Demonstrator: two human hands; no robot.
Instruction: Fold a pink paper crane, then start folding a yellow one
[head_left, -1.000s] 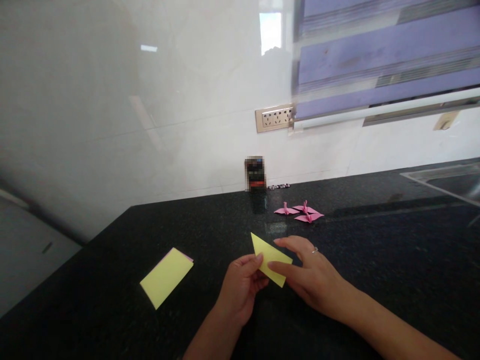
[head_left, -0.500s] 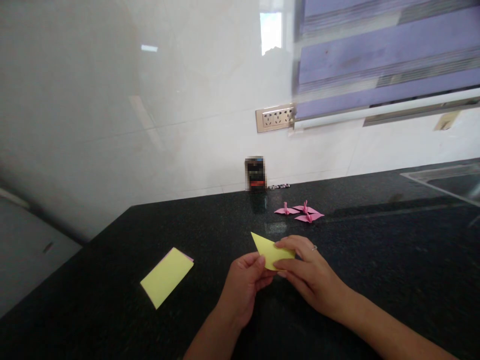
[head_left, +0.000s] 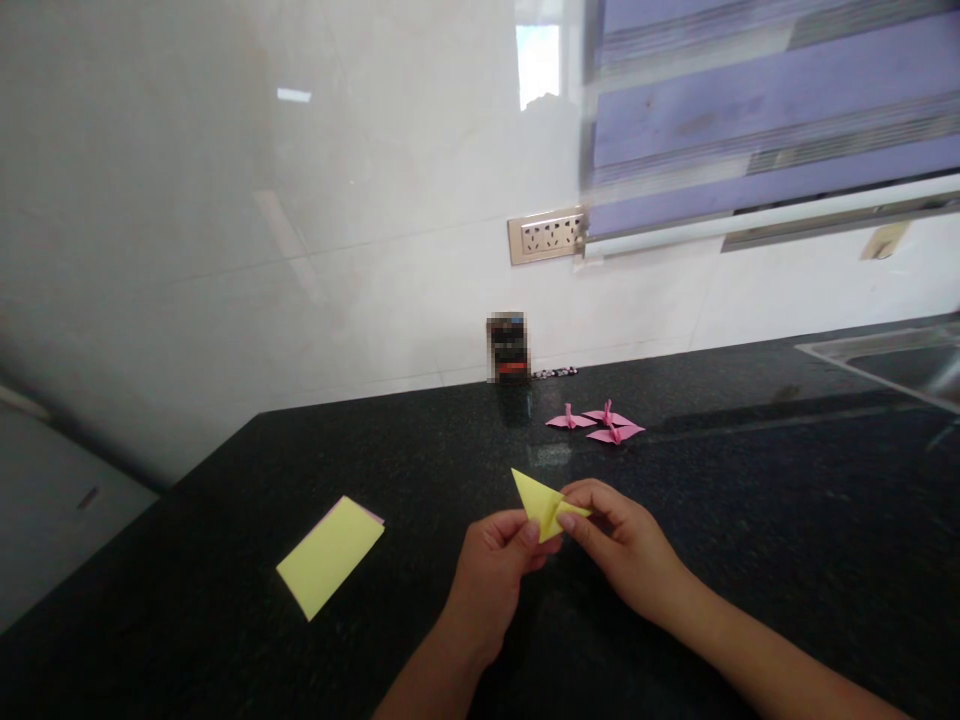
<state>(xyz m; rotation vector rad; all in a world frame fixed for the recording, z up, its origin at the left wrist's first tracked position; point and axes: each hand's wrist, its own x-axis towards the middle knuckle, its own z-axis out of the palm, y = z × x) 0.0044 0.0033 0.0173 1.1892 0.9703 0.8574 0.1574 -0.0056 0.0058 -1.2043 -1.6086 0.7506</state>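
Observation:
A folded sheet of yellow paper [head_left: 538, 500] is held between my two hands above the dark countertop. My left hand [head_left: 496, 560] pinches its lower edge, thumb on top. On its right side, my right hand [head_left: 619, 530] grips the paper with the thumb in front and the fingers behind. The right part of the sheet is bent over, with a crease near the middle, and one sharp point sticks up to the left. My fingers hide part of the lower and right edges.
A yellow paper stack [head_left: 330, 560] with a pink edge lies at left. Three pink paper cranes [head_left: 611, 430] sit beyond my hands. A pixelated dark box [head_left: 510, 350] stands against the wall beside a small beaded strip [head_left: 556, 372]. A sink edge [head_left: 832, 360] is at right.
My right hand has folded the right part of the yellow paper over, and its fingers have drawn together into a pinch. The left hand keeps its grip. The view has shifted slightly.

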